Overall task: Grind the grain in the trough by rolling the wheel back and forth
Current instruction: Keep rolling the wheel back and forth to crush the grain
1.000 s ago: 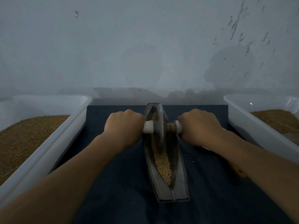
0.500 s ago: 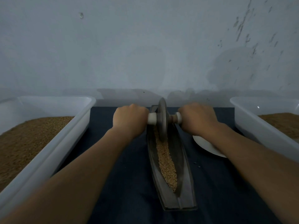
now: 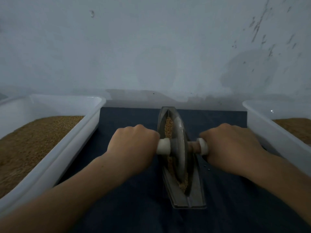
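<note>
A narrow grey boat-shaped trough [image 3: 188, 201] lies lengthwise on a dark blue cloth, its near end toward me. Tan grain [image 3: 168, 127] fills its groove, showing beyond and below the wheel. A grey metal wheel [image 3: 180, 148] stands upright in the groove, near the trough's middle. A wooden axle with white end caps runs through it. My left hand [image 3: 133, 148] grips the left handle, fingers curled round it. My right hand [image 3: 230, 148] grips the right handle the same way.
A white plastic tub [image 3: 70, 148] of brown grain stands at the left. Another white tub [image 3: 269, 132] with grain stands at the right. The dark blue cloth [image 3: 127, 207] covers the surface between them. A pale blue-grey wall rises just behind the trough.
The wheel has rolled toward me from the trough's far end to about its middle, both hands coming back with it. Grain now shows beyond the wheel.
</note>
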